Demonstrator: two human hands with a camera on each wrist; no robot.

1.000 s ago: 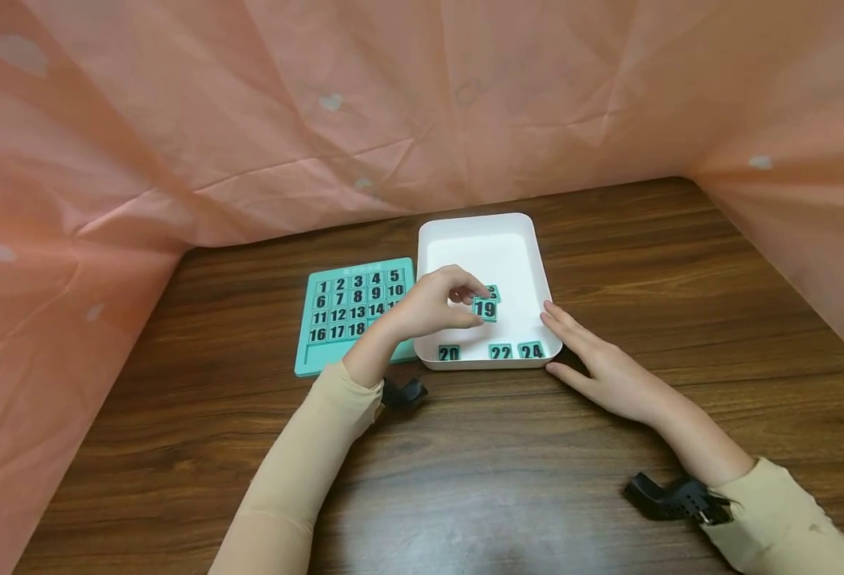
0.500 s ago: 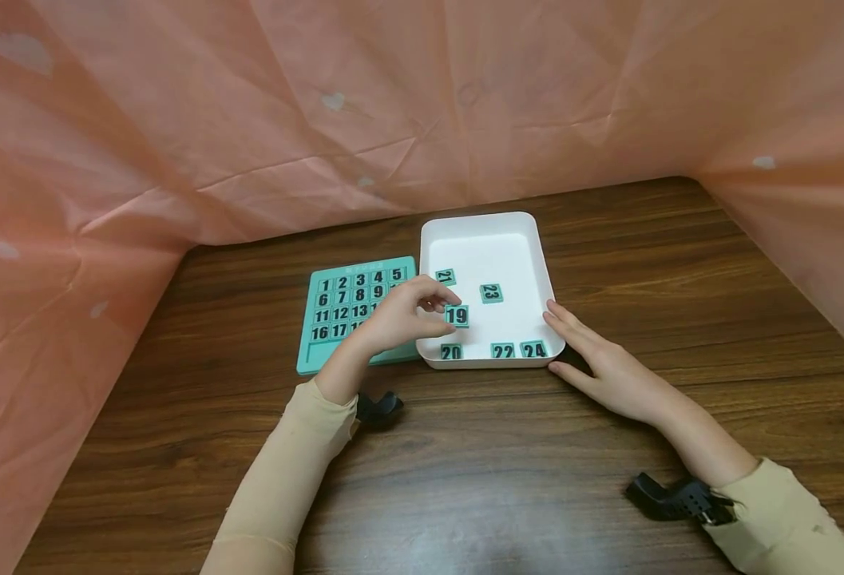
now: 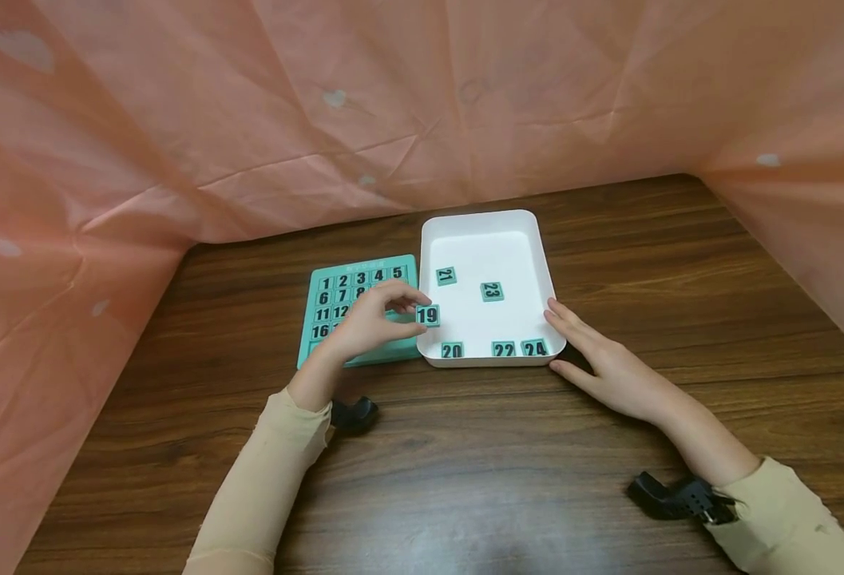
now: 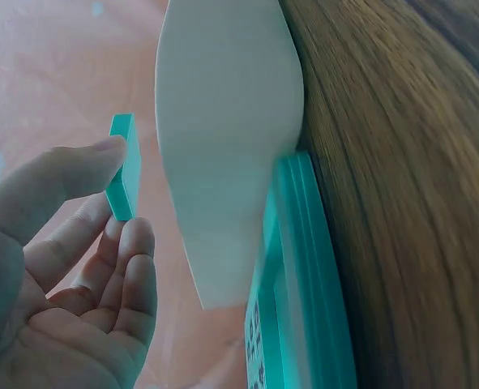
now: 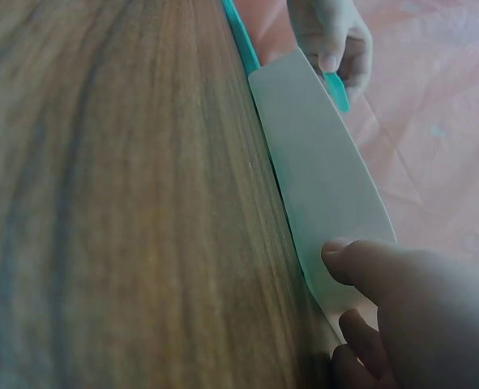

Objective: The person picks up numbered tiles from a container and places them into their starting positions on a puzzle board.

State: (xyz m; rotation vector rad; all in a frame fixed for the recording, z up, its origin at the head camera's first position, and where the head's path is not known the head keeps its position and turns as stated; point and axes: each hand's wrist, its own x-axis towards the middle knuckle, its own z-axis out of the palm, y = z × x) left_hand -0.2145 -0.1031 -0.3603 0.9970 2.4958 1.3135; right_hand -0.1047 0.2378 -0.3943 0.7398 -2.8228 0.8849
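Observation:
Between thumb and fingers my left hand (image 3: 373, 321) pinches a teal number tile (image 3: 427, 315) marked 19. In the head view the tile overlaps the left wall of a white tray (image 3: 482, 323); the left wrist view shows it (image 4: 124, 168) raised above the tray's rim. My right hand (image 3: 612, 371) lies with fingers extended against the tray's near right corner, thumb on the front wall. Under my left hand is a teal number board (image 3: 314, 315) with rows of numbered tiles starting at 1; the hand hides its lower right part.
Inside the tray lie tiles 21 (image 3: 446, 276), 23 (image 3: 492, 291), 20 (image 3: 452, 350), 22 (image 3: 504, 349) and 24 (image 3: 534, 347). Board and tray stand side by side on a brown wooden table (image 3: 465, 463). A pink curtain (image 3: 393, 104) hangs behind and at both sides.
My left hand has carried tile 19 leftward from the middle of the tray to its left wall, uncovering tiles 21 and 23. The right hand keeps its place.

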